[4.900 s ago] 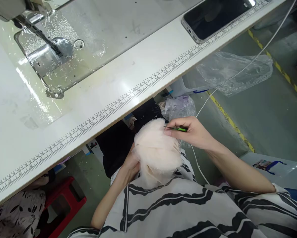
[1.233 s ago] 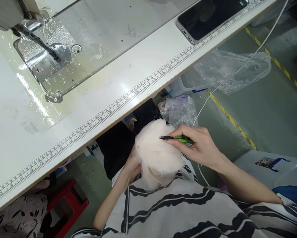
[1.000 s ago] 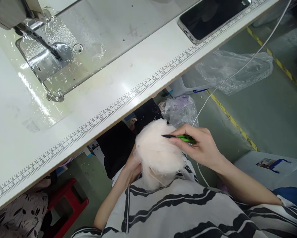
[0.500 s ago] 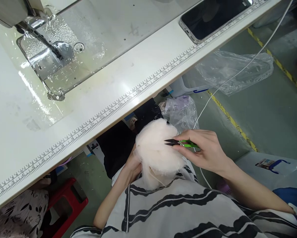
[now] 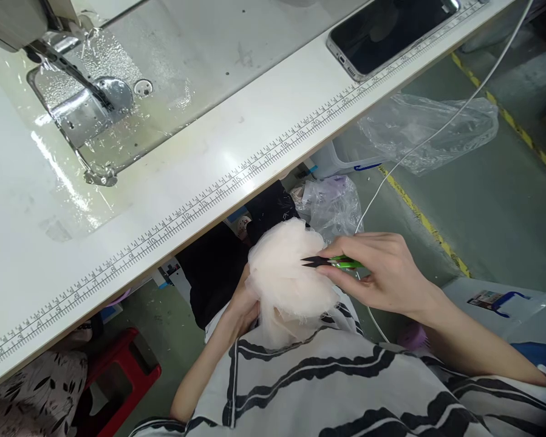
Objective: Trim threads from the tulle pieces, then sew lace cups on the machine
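A puffy bunch of pale pink tulle [image 5: 291, 273] sits over my lap, with loose layers hanging below it. My left hand [image 5: 244, 300] is closed around its left side; the fingers are partly hidden behind the fabric. Pinched in my right hand [image 5: 375, 270] is a pair of thread snips [image 5: 341, 262] with green handles and black blades. The blade tips point left, over the front of the tulle, and stand slightly apart. Whether the blades touch the fabric I cannot tell.
Above my lap runs the edge of a white sewing table [image 5: 200, 224] with a printed ruler. A sewing machine [image 5: 72, 73] stands at upper left, a phone [image 5: 391, 36] at upper right. Plastic bags [image 5: 427, 127], a clear bin [image 5: 528, 309], a red stool [image 5: 122, 376] and a white cable [image 5: 418, 152] lie around.
Almost everything holds its place; the view has shifted very slightly. The snips stay at the same spot over the tulle, and the tulle's lower layers have settled a little differently.
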`<move>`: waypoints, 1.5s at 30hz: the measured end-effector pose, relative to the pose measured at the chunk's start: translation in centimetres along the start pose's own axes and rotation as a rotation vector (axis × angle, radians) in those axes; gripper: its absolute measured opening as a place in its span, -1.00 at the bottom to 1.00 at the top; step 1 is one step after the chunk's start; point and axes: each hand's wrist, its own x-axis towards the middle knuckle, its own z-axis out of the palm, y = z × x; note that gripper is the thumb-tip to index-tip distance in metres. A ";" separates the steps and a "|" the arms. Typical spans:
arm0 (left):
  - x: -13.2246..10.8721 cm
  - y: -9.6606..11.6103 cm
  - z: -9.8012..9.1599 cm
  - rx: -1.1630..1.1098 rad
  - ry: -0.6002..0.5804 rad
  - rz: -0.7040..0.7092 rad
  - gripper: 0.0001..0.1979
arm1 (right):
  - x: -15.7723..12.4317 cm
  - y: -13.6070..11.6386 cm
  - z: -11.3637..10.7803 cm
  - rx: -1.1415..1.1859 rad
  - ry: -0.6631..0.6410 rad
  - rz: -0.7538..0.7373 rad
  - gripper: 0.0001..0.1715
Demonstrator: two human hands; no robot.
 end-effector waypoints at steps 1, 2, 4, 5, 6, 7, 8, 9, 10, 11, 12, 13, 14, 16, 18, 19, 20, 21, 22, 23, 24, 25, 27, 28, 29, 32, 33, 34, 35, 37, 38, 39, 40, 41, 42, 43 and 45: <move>0.1 -0.1 0.0 0.002 0.001 0.000 -0.47 | 0.0 0.0 -0.1 -0.006 -0.014 0.006 -0.86; 0.1 -0.1 -0.1 0.005 -0.002 0.001 -0.49 | 0.1 0.0 -0.2 -0.007 -0.026 0.008 -0.85; 0.3 -0.2 -0.1 0.009 -0.005 0.007 -0.51 | 0.3 -0.1 -0.3 0.000 -0.046 0.008 -0.85; 0.4 -0.2 -0.2 0.011 -0.007 0.010 -0.51 | 0.4 -0.1 -0.3 0.007 -0.054 0.008 -0.85; 0.4 -0.2 -0.2 0.013 -0.010 0.013 -0.50 | 0.5 -0.2 -0.3 0.016 -0.059 0.007 -0.85; 0.5 -0.3 -0.3 0.015 -0.012 0.015 -0.49 | 0.6 -0.2 -0.2 0.026 -0.061 0.006 -0.85; 0.5 -0.3 -0.3 0.016 -0.012 0.019 -0.49 | 0.6 -0.1 -0.2 0.035 -0.059 0.006 -0.85; 0.6 -0.3 -0.3 0.017 -0.010 0.023 -0.49 | 0.7 -0.1 -0.1 0.043 -0.059 0.007 -0.85; 0.6 -0.4 -0.3 0.017 -0.010 0.026 -0.49 | 0.7 -0.1 -0.1 0.052 -0.060 0.007 -0.85; 0.6 -0.4 -0.4 0.016 -0.008 0.028 -0.48 | 0.7 0.0 0.0 0.060 -0.061 0.008 -0.86; 0.6 -0.4 -0.4 0.014 -0.009 0.027 -0.48 | 0.7 0.0 0.0 0.069 -0.063 0.008 -0.86; 0.7 -0.5 -0.4 0.010 -0.010 0.023 -0.48 | 0.7 0.1 0.1 0.076 -0.065 0.007 -0.86; 0.7 -0.5 -0.5 0.005 -0.010 0.020 -0.48 | 0.7 0.1 0.1 0.081 -0.065 0.006 -0.86; 0.9 -0.6 -0.6 -0.008 -0.008 0.017 -0.47 | 0.7 0.2 0.2 0.088 -0.053 0.010 -0.85; 1.0 -0.8 -0.8 -0.023 -0.010 0.011 -0.44 | 0.6 0.3 0.3 0.096 -0.006 0.026 -0.85; 1.1 -0.8 -0.9 -0.030 -0.013 0.007 -0.43 | 0.5 0.4 0.3 0.095 0.028 0.034 -0.86; 1.1 -0.8 -0.9 -0.036 -0.015 0.001 -0.42 | 0.4 0.4 0.3 0.086 0.063 0.033 -0.87; 1.2 -0.8 -0.8 -0.042 -0.018 -0.006 -0.42 | 0.3 0.4 0.3 0.068 0.092 0.022 -0.88; 1.1 -0.8 -0.8 -0.048 -0.017 -0.011 -0.42 | 0.1 0.4 0.4 0.040 0.114 -0.001 -0.87; 1.1 -0.7 -0.6 -0.053 -0.017 -0.017 -0.43 | 0.0 0.4 0.4 0.006 0.130 -0.033 -0.86; 1.0 -0.5 -0.4 -0.057 -0.014 -0.022 -0.45 | -0.1 0.4 0.4 -0.032 0.140 -0.066 -0.85; 0.9 -0.3 -0.2 -0.060 -0.008 -0.026 -0.46 | -0.2 0.4 0.5 -0.069 0.148 -0.097 -0.85; 0.6 0.0 0.3 -0.059 0.007 -0.027 -0.48 | -0.4 0.4 0.6 -0.133 0.165 -0.136 -0.85; 0.5 0.2 0.5 -0.056 0.014 -0.026 -0.48 | -0.4 0.4 0.7 -0.155 0.173 -0.149 -0.84; 0.5 0.3 0.6 -0.052 0.017 -0.026 -0.47 | -0.4 0.4 0.8 -0.170 0.176 -0.156 -0.85; 0.5 0.2 0.6 -0.045 0.002 -0.042 -0.39 | -0.4 0.4 1.0 -0.176 0.187 -0.172 -0.84; 0.5 0.2 0.5 -0.046 0.001 -0.046 -0.36 | -0.4 0.4 1.0 -0.174 0.188 -0.174 -0.83; 0.5 0.1 0.4 -0.047 0.003 -0.048 -0.33 | -0.4 0.5 1.1 -0.172 0.189 -0.176 -0.82; 0.5 0.1 0.4 -0.046 0.006 -0.047 -0.32 | -0.3 0.5 1.1 -0.170 0.190 -0.178 -0.81; 0.5 0.1 0.4 -0.042 0.015 -0.041 -0.34 | -0.3 0.5 1.1 -0.167 0.193 -0.180 -0.81; 0.4 0.1 0.4 -0.039 0.015 -0.040 -0.34 | -0.2 0.5 1.1 -0.165 0.195 -0.178 -0.82; 0.4 0.2 0.5 -0.037 0.014 -0.041 -0.35 | -0.2 0.5 1.1 -0.163 0.197 -0.174 -0.82; 0.4 0.2 0.5 -0.037 0.012 -0.042 -0.35 | -0.2 0.4 1.1 -0.162 0.200 -0.167 -0.83; 0.4 0.2 0.6 -0.037 0.008 -0.043 -0.35 | -0.2 0.4 1.1 -0.161 0.203 -0.159 -0.84; 0.4 0.2 0.6 -0.037 0.001 -0.044 -0.35 | -0.2 0.4 1.2 -0.158 0.206 -0.152 -0.84; 0.5 0.2 0.6 -0.038 -0.006 -0.043 -0.36 | -0.2 0.4 1.3 -0.153 0.209 -0.148 -0.84; 0.6 0.0 0.5 -0.043 -0.018 -0.032 -0.38 | -0.1 0.3 1.5 -0.140 0.215 -0.149 -0.83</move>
